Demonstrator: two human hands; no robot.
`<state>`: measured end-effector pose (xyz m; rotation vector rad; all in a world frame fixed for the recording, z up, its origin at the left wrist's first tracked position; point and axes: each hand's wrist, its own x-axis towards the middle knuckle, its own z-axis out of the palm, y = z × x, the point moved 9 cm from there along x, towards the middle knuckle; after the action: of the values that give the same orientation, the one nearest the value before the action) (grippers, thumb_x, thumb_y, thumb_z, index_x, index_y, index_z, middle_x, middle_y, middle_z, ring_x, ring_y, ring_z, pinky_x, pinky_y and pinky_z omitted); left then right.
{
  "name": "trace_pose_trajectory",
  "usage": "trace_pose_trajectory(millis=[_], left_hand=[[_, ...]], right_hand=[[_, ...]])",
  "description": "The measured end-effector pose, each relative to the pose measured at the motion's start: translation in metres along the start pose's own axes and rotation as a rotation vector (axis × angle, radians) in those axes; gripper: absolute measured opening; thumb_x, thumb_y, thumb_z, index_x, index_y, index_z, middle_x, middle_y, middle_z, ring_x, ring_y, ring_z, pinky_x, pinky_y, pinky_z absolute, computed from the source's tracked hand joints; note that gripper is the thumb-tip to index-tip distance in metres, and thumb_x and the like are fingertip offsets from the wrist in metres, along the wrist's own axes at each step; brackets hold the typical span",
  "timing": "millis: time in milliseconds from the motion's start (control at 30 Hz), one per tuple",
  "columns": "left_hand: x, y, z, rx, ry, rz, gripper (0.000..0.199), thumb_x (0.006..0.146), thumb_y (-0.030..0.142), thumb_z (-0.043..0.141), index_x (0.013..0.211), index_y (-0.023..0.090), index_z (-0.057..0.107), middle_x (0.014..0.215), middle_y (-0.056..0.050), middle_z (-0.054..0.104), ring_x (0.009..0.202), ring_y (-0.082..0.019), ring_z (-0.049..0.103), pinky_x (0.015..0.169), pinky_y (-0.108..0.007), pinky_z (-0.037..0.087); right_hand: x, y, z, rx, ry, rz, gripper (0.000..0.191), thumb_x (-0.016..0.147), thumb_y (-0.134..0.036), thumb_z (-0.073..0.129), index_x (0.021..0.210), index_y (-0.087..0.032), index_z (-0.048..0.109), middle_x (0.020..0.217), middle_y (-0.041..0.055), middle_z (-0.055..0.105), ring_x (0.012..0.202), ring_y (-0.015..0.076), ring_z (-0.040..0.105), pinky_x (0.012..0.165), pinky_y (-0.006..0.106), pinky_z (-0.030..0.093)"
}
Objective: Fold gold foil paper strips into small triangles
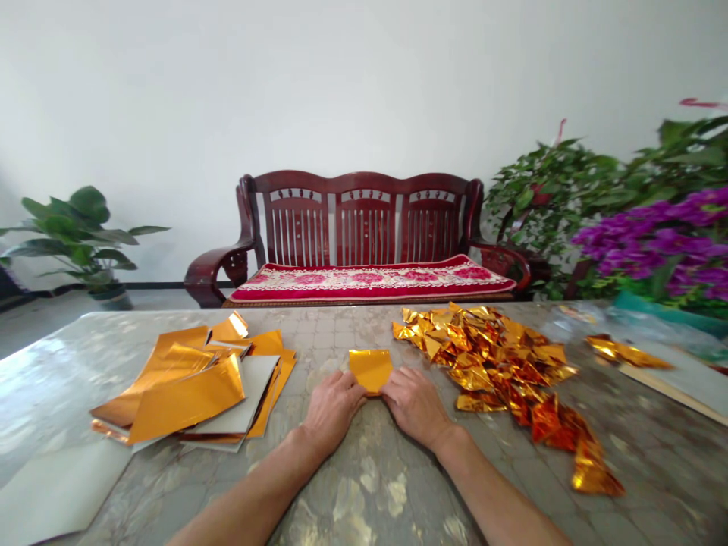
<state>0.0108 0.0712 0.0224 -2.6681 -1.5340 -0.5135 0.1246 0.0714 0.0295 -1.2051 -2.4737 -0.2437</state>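
Note:
A small square of gold foil paper (370, 370) lies on the marble-patterned table (353, 500), its lower edge held between my left hand (333, 409) and my right hand (415, 406). Fingertips of both hands press on that edge from either side. To the left of my left hand sits a loose stack of gold foil sheets with white backing (190, 387). A heap of crumpled or folded gold foil pieces (492, 364) lies to the right of my right hand, spreading towards the table's near right.
A separate gold foil strip (626, 353) lies on a pale board at the right. A grey sheet (57, 493) hangs over the near left table edge. Beyond the far edge stand a red wooden bench (358, 227) and potted plants (642, 212).

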Motion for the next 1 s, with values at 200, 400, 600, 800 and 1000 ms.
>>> trace_pose_trajectory(millis=[200, 400, 600, 800, 1000], left_hand=[[0.005, -0.018, 0.005, -0.190, -0.033, -0.111, 0.026, 0.097, 0.030, 0.050, 0.086, 0.023, 0.073, 0.090, -0.003, 0.070, 0.090, -0.018, 0.062, 0.078, -0.026, 0.042], [0.008, -0.036, 0.014, -0.320, -0.112, -0.281, 0.029, 0.092, 0.032, 0.053, 0.072, 0.020, 0.070, 0.075, 0.000, 0.069, 0.073, -0.013, 0.061, 0.062, -0.023, 0.033], [0.009, -0.047, 0.017, -0.326, -0.125, -0.399, 0.028, 0.087, 0.035, 0.055, 0.068, 0.018, 0.067, 0.065, 0.001, 0.063, 0.063, -0.012, 0.055, 0.055, -0.024, 0.025], [0.009, -0.049, 0.012, -0.244, -0.130, -0.455, 0.025, 0.084, 0.037, 0.057, 0.069, 0.019, 0.067, 0.065, 0.001, 0.063, 0.061, -0.012, 0.054, 0.054, -0.025, 0.022], [0.010, -0.049, 0.008, -0.156, -0.119, -0.456, 0.023, 0.082, 0.037, 0.058, 0.069, 0.021, 0.067, 0.068, -0.001, 0.065, 0.066, -0.016, 0.058, 0.056, -0.026, 0.025]], right_hand=[[0.001, 0.007, 0.005, 0.093, -0.033, 0.036, 0.020, 0.098, -0.024, 0.052, 0.086, -0.021, 0.068, 0.086, 0.0025, 0.066, 0.088, 0.0184, 0.055, 0.078, 0.030, 0.036], [0.001, 0.026, 0.009, 0.187, -0.043, 0.202, 0.019, 0.096, -0.026, 0.055, 0.086, -0.023, 0.070, 0.084, 0.0004, 0.068, 0.087, 0.0175, 0.059, 0.076, 0.028, 0.038], [0.002, 0.029, 0.010, 0.214, -0.057, 0.272, 0.017, 0.095, -0.025, 0.055, 0.087, -0.023, 0.070, 0.088, -0.0002, 0.071, 0.089, 0.0173, 0.060, 0.077, 0.027, 0.038], [0.005, 0.029, 0.014, 0.175, -0.095, 0.268, 0.018, 0.097, -0.026, 0.052, 0.090, -0.022, 0.068, 0.093, 0.0014, 0.071, 0.091, 0.0180, 0.060, 0.079, 0.028, 0.037], [0.007, 0.031, 0.018, 0.118, -0.101, 0.258, 0.019, 0.098, -0.028, 0.051, 0.088, -0.022, 0.066, 0.091, 0.0019, 0.071, 0.088, 0.0187, 0.061, 0.076, 0.028, 0.036]])
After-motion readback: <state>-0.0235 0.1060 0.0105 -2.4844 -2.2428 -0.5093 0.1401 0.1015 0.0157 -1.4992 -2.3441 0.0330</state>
